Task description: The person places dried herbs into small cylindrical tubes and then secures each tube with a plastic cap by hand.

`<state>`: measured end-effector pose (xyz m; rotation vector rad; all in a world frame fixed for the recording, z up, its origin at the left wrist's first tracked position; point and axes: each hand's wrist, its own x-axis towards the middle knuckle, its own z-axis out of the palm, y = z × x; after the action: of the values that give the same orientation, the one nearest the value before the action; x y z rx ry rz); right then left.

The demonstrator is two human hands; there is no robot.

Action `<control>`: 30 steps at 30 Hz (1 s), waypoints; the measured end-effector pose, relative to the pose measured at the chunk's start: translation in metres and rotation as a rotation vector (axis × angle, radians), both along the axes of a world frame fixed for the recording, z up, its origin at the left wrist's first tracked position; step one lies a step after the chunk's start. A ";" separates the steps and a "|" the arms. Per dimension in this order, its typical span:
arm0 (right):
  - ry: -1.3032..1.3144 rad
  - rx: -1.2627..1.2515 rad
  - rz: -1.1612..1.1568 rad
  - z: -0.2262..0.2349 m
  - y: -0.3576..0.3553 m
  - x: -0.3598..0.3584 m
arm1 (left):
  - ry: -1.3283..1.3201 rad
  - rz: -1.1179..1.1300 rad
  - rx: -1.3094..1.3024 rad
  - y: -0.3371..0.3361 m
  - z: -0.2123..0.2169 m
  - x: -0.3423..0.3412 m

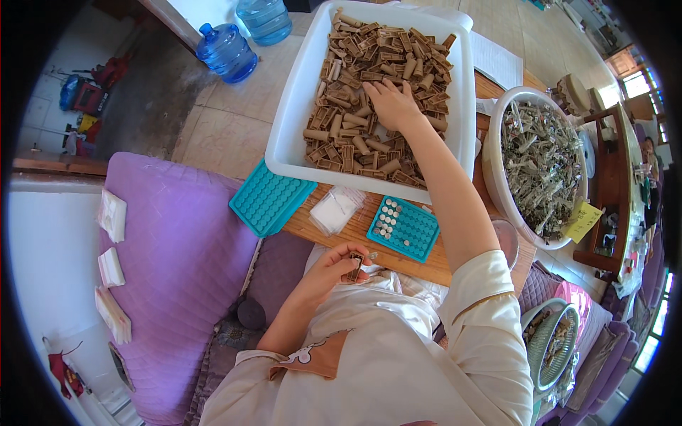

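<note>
My right hand [392, 106] reaches into a big white plastic tub [283, 135], its fingers apart on a heap of small brown plastic casings [352, 131]. No piece shows lifted in those fingers. Close to my lap, my left hand [328, 275] grips one brown casing [353, 267], hollow side up, between thumb and fingers. A tiny pale greenish bit [372, 255] sticks out at its fingertips; I cannot make out what it is. Between the tub and my body lies a teal tray [419, 245] with small round silvery discs [387, 219] in part of its pockets.
An upside-down or bare teal tray stack [266, 202] and clear plastic bags [335, 211] lie on the wooden table [302, 220]. To the right stands a round tub [497, 167] of small metallic-looking parts with a yellow note [582, 221]. A basket [558, 334] sits lower right; blue water jugs [227, 53] stand far left.
</note>
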<state>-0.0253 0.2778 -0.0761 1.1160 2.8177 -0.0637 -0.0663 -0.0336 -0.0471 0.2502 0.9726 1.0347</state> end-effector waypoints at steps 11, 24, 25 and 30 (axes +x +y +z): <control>-0.069 -0.447 0.011 0.003 0.014 -0.021 | -0.031 0.069 0.009 0.007 -0.007 -0.009; -0.263 -0.510 0.045 0.017 -0.004 -0.002 | 0.005 0.074 -0.001 0.005 -0.007 -0.004; -0.114 -0.549 0.078 0.013 -0.001 0.004 | 0.007 0.080 0.004 0.004 -0.008 -0.004; 0.172 -0.608 0.092 0.012 0.009 0.027 | 0.006 0.096 0.000 0.001 -0.012 -0.004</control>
<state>0.0018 0.2870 -0.0645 0.8613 2.6735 -0.9717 -0.0705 -0.0327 -0.0587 0.2085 0.9973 1.1221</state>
